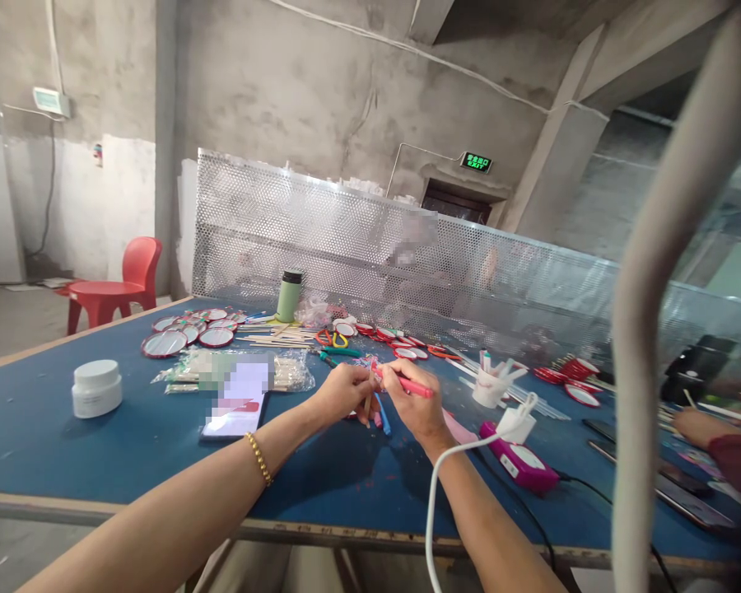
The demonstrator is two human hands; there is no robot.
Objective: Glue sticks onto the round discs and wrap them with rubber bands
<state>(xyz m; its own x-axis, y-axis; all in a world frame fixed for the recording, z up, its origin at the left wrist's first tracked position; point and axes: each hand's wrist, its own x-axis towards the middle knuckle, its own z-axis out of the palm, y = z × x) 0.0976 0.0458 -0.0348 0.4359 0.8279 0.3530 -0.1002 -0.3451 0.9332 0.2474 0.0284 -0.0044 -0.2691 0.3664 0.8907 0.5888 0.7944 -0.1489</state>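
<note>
The left hand (343, 392) and the right hand (415, 405) meet over the blue bench (67, 445), fingertips nearly touching. The right hand is closed around a red pen (408, 385), which lies across its fingers with the tip pointing towards the left hand. The left hand pinches what looks like a thin wooden stick (368, 402), held roughly upright between the two hands; it is too small to be sure. A blue pen (383, 418) lies on the bench just below and between the hands. A beaded bracelet (259, 458) sits on the left wrist.

Just to the left of the left hand lies a phone (235, 414) with its screen lit, and further left stands a white jar (97, 388). Beyond the left hand are bagged sticks (290, 372), scissors (329, 338), red-rimmed round discs (165, 343) and a green bottle (289, 296). To the right of the right hand a white cup (490, 385) holds more sticks, and nearer lies a pink device (519, 464) with a white plug (516, 424) and a white cable (432, 494) running past the right wrist. Far to the right, another person's hand (704, 426) rests on the bench.
</note>
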